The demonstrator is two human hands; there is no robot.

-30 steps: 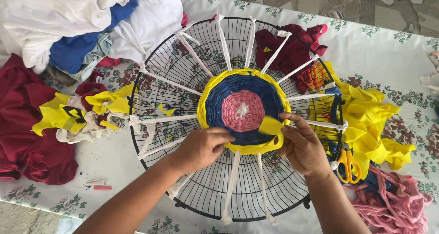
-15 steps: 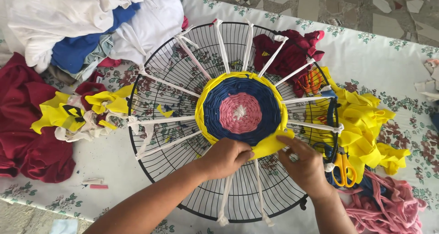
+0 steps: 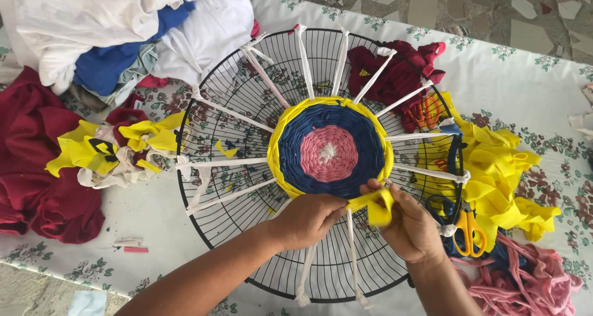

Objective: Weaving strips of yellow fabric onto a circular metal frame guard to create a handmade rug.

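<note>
A yellow fabric strip [image 3: 375,206] is pinched between the fingers of the right hand [image 3: 412,227] at the lower edge of the round woven mat [image 3: 330,150], while the left hand [image 3: 307,219] is curled closed just beside it, its fingertips pressed to the same strip. The mat is stretched on white spokes [image 3: 227,162] across a black wire fan guard [image 3: 247,87]. Right of the guard lie orange-handled scissors [image 3: 469,232] and a heap of yellow cloth [image 3: 500,168]; left of it, red cloth [image 3: 37,168].

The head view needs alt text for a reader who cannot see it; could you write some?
Two hands, left and right, weave a yellow strip into a round mat on a wire fan guard. Fabric piles and scissors surround it.
</note>
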